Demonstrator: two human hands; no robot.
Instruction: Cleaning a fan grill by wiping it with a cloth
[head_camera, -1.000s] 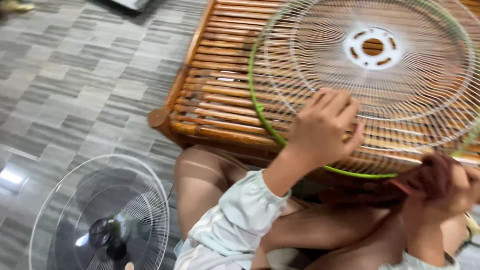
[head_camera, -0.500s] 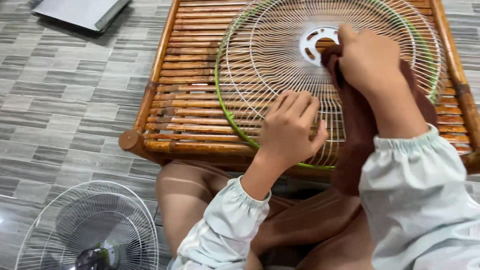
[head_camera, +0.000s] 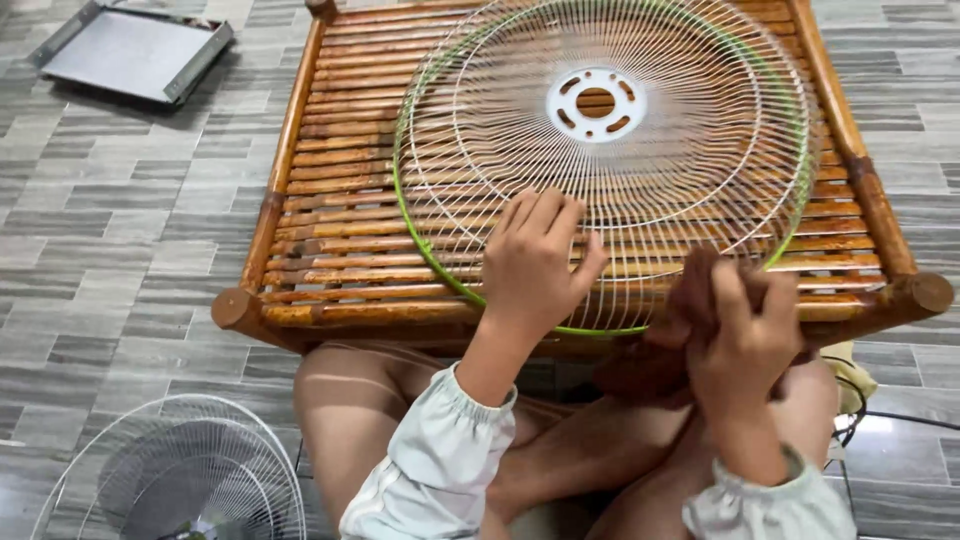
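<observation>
Two hands at fan grille (head_camera: 640, 150) near edge, left hand (head_camera: 535, 265) flat on wires, right hand (head_camera: 740, 335) clutching brown cloth (head_camera: 650, 365)

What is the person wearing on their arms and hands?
Both arms have loose, pale whitish-green sleeves gathered with elastic cuffs at the wrists. The left hand and right hand are bare: no gloves, rings, watch or bracelet show.
</observation>
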